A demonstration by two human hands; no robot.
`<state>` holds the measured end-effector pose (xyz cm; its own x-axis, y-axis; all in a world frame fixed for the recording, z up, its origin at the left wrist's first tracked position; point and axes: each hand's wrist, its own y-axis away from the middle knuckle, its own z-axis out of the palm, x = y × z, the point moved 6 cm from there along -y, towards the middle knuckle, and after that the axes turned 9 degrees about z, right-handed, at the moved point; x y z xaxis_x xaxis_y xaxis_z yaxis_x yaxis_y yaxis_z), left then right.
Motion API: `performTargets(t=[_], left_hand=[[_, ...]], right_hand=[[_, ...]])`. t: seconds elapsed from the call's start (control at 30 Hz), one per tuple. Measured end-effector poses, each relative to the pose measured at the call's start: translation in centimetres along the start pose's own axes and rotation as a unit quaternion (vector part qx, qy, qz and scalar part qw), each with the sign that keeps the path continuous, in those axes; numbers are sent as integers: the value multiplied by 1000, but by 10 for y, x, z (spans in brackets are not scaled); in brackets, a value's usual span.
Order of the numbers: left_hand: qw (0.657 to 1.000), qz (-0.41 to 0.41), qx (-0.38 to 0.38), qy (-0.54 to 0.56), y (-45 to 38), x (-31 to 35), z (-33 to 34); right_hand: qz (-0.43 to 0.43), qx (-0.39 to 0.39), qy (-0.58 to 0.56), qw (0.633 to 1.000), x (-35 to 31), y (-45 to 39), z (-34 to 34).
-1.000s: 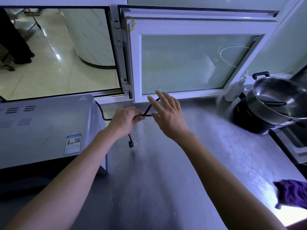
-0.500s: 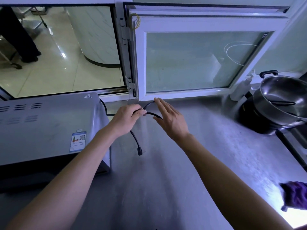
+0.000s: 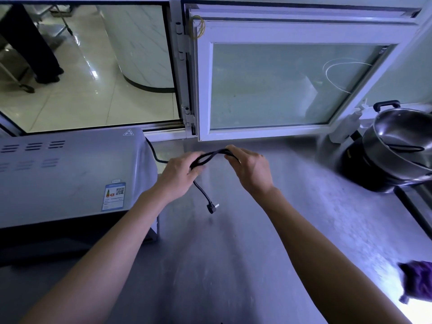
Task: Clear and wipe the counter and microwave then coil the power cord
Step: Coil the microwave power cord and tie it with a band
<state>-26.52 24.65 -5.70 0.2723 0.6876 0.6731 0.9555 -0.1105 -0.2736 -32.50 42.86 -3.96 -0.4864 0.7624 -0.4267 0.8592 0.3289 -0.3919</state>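
Since a second ago, our right hand (image 3: 251, 170) has gone from spread flat above the cord (image 3: 211, 157) to curled round it, and a doubled loop now spans both hands; the plug (image 3: 211, 208) hangs lower than before.

Taking the microwave (image 3: 70, 176) as our landmark: nearest us, far to its right at the bench (image 3: 233, 265) edge, lies a purple cloth (image 3: 418, 282), partly cut off by the frame. Both our forearms reach forward over the bare bench just right of the microwave.

Our left hand (image 3: 178, 176) is closed on the cord beside the microwave's right rear corner, fingers wrapped over two strands. Below it one strand drops to the plug, which dangles above the bench; we cannot tell whether it touches the surface. Our right hand, a little further right, pinches the other end of the loop between thumb and fingers. The loop arches between the two hands, clear of the bench.

From our left hand the cord runs back to the microwave's rear right corner and disappears behind it.

Further right, against the wall, stand stacked steel pots (image 3: 397, 148), with a white bottle (image 3: 343, 130) just left of them. Behind the microwave is a window (image 3: 292, 85), its sash swung inward.
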Motion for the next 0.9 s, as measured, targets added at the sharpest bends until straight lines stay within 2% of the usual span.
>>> performTargets(t=[0.13, 0.3, 0.43, 0.7, 0.8, 0.9], left_hand=[[996, 16, 50, -68, 5, -9, -4], [994, 34, 86, -60, 0, -2, -16], [997, 31, 60, -40, -1, 8, -19], [990, -121, -12, 73, 9, -6, -3], [984, -144, -27, 100, 11, -7, -3], [979, -149, -37, 131, 14, -6, -2]], right_hand=[[28, 17, -25, 999, -1, -4, -2], [35, 12, -38, 999, 0, -5, 2], [12, -24, -30, 999, -1, -3, 8], [-44, -10, 50, 998, -18, 7, 12], [-52, -57, 79, 994, -23, 8, 21], [-56, -41, 100, 993, -27, 9, 24]])
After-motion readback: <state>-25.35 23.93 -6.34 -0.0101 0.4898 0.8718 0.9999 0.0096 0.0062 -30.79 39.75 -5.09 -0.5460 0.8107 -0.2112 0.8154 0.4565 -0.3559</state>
